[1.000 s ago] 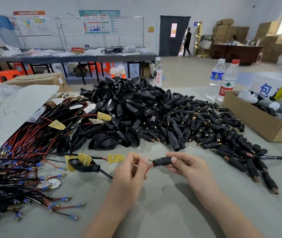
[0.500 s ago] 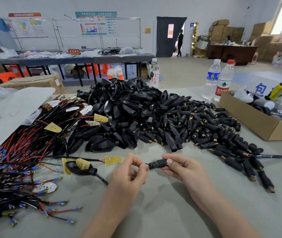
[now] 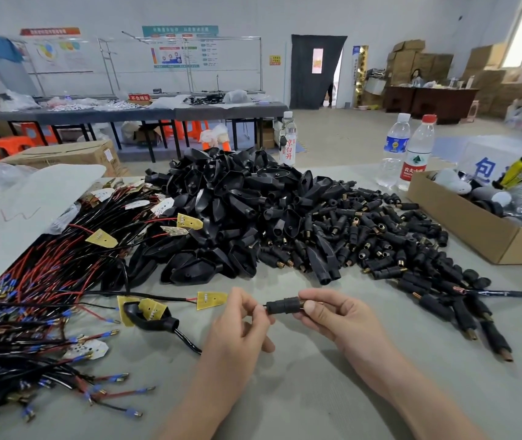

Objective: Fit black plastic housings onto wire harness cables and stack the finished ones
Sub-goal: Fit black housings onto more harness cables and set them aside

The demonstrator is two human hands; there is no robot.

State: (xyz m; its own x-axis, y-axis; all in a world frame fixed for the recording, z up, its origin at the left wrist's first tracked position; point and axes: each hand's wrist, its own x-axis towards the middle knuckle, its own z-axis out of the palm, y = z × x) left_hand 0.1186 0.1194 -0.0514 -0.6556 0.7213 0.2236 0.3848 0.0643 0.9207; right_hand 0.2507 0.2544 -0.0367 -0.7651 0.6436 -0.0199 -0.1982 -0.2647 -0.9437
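Note:
My right hand (image 3: 332,315) grips a small black cylindrical housing (image 3: 283,305) above the grey table (image 3: 316,392). My left hand (image 3: 240,322) pinches the wire at the housing's left end; that wire is almost hidden between the fingers. A black cable (image 3: 186,339) runs from under my left hand to a wide black housing with yellow boards (image 3: 148,314). A big heap of black housings (image 3: 253,217) fills the table's middle. Red and black harness cables (image 3: 31,281) lie in a bundle on the left.
An open cardboard box (image 3: 462,220) of odd items stands at the right. Two water bottles (image 3: 408,154) stand behind it, another bottle (image 3: 288,139) behind the heap. A white sheet (image 3: 24,201) lies at the left. Loose housings trail to the right (image 3: 462,312).
The red wire seen between my hands has nearly vanished; my left fingers have closed up against the end of the housing. Both hands have shifted slightly left.

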